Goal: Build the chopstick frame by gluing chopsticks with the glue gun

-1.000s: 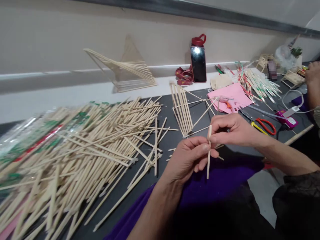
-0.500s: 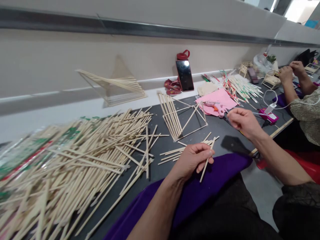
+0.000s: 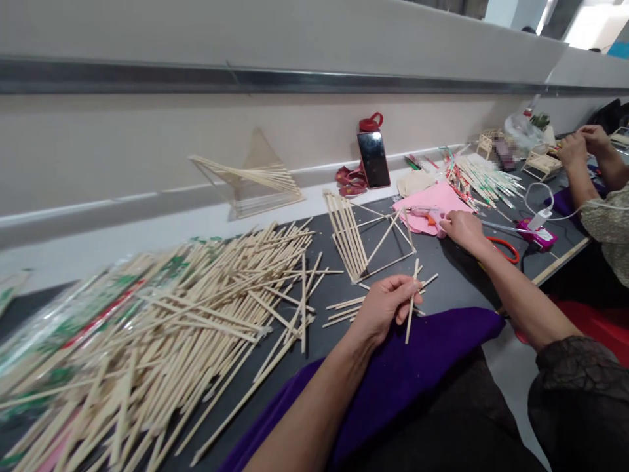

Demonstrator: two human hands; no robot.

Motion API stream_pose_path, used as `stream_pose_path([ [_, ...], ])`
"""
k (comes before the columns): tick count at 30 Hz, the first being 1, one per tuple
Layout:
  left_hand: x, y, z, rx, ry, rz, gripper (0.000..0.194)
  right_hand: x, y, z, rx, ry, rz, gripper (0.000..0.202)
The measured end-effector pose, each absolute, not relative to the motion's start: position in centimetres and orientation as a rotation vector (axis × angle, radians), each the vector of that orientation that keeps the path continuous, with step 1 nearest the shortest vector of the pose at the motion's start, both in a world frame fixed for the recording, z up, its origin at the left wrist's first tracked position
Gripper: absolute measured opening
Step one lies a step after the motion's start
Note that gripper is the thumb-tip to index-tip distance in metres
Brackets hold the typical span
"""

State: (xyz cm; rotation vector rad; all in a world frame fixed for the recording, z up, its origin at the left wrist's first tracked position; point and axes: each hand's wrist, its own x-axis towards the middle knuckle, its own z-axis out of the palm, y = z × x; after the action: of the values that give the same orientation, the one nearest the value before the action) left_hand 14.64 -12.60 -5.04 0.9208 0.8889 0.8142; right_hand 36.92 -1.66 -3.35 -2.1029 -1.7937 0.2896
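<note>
Pinched between the thumb and fingers of my left hand (image 3: 390, 305) is a short wooden stick (image 3: 411, 318), held above the purple cloth (image 3: 427, 354). My right hand (image 3: 462, 229) has its fingers round the handle end of a pink glue gun (image 3: 426, 215), which lies on a pink sheet (image 3: 445, 195). Just beyond my left hand, several short sticks (image 3: 344, 308) lie on the dark table. Behind them is a stick frame (image 3: 348, 239) with a row of parallel sticks on one side.
A large pile of sticks (image 3: 196, 328) covers the left. A twisted stick model (image 3: 255, 176), a phone (image 3: 373, 159) and wrapped sticks (image 3: 486, 178) are along the back. Orange-handled scissors (image 3: 505, 249) lie near my right forearm. Another person's hands (image 3: 580, 147) are at the far right.
My right hand has moved forward onto the glue gun's handle, uncovering the orange handles. The stick in my left hand is more upright. The camera view has shifted somewhat.
</note>
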Motion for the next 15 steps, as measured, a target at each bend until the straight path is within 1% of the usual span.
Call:
stream_pose_path([
  [2, 14.6, -12.7, -5.5, 0.888, 0.905, 0.854, 0.037, 35.9, -1.0, -3.7, -2.200, -1.823, 0.212, 0.040],
  [4, 14.5, -12.9, -5.6, 0.860, 0.906, 0.881, 0.037, 35.1, -0.4, -3.8, -2.278, -1.842, 0.171, 0.047],
  [9, 14.3, -13.2, -5.4, 0.821, 0.886, 0.884, 0.037, 34.7, 1.0, -4.0, -2.407, -1.815, 0.172, 0.040],
  [15, 14.2, -13.4, -5.6, 0.816, 0.857, 0.840, 0.036, 35.8, 1.6, -4.3, -2.374, -1.703, 0.105, 0.051],
])
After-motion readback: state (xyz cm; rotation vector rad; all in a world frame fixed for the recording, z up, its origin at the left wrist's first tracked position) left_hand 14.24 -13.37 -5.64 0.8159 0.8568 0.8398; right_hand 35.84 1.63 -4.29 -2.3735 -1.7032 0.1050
